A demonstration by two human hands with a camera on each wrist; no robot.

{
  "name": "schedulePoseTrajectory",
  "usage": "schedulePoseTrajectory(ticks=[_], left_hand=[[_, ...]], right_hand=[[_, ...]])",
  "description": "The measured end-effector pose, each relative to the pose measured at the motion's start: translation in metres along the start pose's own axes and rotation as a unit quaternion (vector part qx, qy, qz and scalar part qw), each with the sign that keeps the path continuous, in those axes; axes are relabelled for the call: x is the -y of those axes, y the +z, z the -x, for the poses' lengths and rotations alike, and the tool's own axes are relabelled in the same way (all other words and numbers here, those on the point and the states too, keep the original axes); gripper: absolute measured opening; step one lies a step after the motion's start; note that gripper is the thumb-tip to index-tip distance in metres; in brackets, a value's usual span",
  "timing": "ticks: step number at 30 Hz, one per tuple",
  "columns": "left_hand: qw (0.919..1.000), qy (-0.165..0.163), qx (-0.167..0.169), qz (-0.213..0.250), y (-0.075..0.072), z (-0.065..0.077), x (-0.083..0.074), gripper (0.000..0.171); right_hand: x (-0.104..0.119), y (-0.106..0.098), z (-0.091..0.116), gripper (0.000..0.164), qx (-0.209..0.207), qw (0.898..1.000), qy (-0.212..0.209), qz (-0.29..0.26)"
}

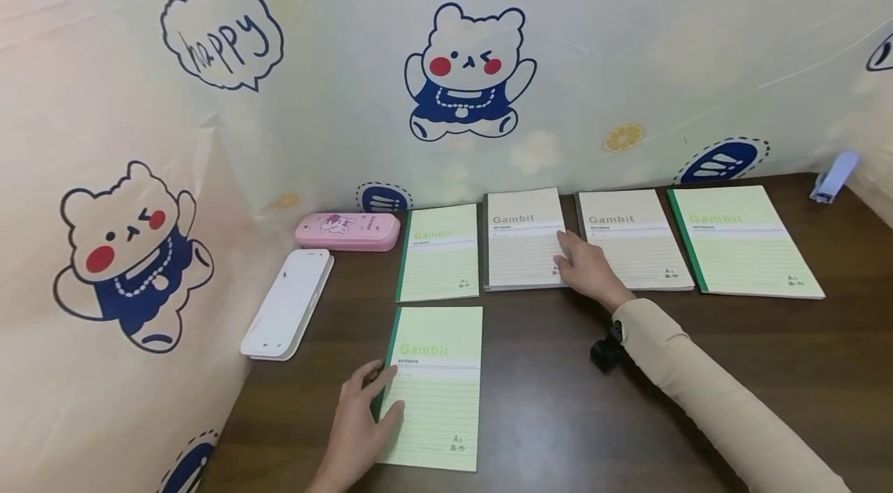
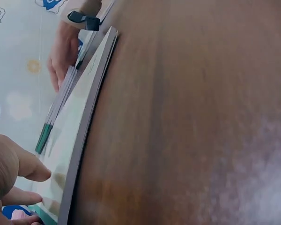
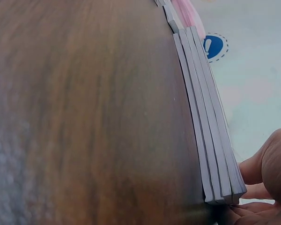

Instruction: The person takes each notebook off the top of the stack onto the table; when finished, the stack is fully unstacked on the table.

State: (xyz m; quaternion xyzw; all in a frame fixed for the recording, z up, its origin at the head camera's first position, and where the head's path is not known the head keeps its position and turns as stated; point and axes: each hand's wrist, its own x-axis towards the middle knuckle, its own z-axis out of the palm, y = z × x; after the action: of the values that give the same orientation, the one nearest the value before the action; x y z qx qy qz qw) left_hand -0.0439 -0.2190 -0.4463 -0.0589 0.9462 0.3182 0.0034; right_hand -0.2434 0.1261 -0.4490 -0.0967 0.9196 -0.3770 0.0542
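Observation:
A green notebook (image 1: pixel 438 392) lies near the front of the table. My left hand (image 1: pixel 359 419) rests at its left spine edge, with thumb and a fingertip touching the cover. Farther back is a stack of grey notebooks (image 1: pixel 523 245), whose several layers show in the right wrist view. My right hand (image 1: pixel 589 264) touches the right edge and near corner of that stack, fingers relaxed. Right beside it lies another grey notebook (image 1: pixel 635 245). Single green notebooks lie at the left (image 1: pixel 441 256) and right (image 1: pixel 749 245) of this back row.
A pink pencil case (image 1: pixel 349 232) and a white case (image 1: pixel 287 305) sit at the table's left side. In the far right corner stands a light-blue stapler-like object (image 1: pixel 833 177). A printed cloth hangs behind the table (image 1: pixel 544 384).

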Motion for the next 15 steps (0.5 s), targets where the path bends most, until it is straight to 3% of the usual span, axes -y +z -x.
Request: schedulePoseTrajectory(ticks=[4, 8, 10, 12, 15], left_hand=[[0.9991, 0.037, -0.019, 0.012, -0.005, -0.013, -0.011, 0.045], [0.993, 0.098, -0.025, 0.061, -0.014, -0.05, -0.044, 0.054], [0.9873, 0.105, 0.005, 0.119, -0.021, -0.077, -0.068, 0.06], [0.9803, 0.091, 0.044, 0.17, -0.026, -0.106, -0.094, 0.064], [0.9745, 0.065, 0.096, 0.192, -0.022, -0.146, -0.124, 0.07]], right_hand=[[-0.002, -0.004, 0.002, 0.055, -0.005, 1.0, 0.0, 0.0], [-0.006, -0.004, 0.003, 0.054, -0.011, 1.0, 0.003, 0.002], [-0.006, -0.003, 0.002, 0.054, -0.013, 1.0, 0.002, 0.003], [-0.006, 0.0, 0.001, 0.055, -0.015, 1.0, 0.002, 0.0], [-0.003, 0.006, 0.001, 0.055, -0.012, 1.0, 0.003, -0.007]])
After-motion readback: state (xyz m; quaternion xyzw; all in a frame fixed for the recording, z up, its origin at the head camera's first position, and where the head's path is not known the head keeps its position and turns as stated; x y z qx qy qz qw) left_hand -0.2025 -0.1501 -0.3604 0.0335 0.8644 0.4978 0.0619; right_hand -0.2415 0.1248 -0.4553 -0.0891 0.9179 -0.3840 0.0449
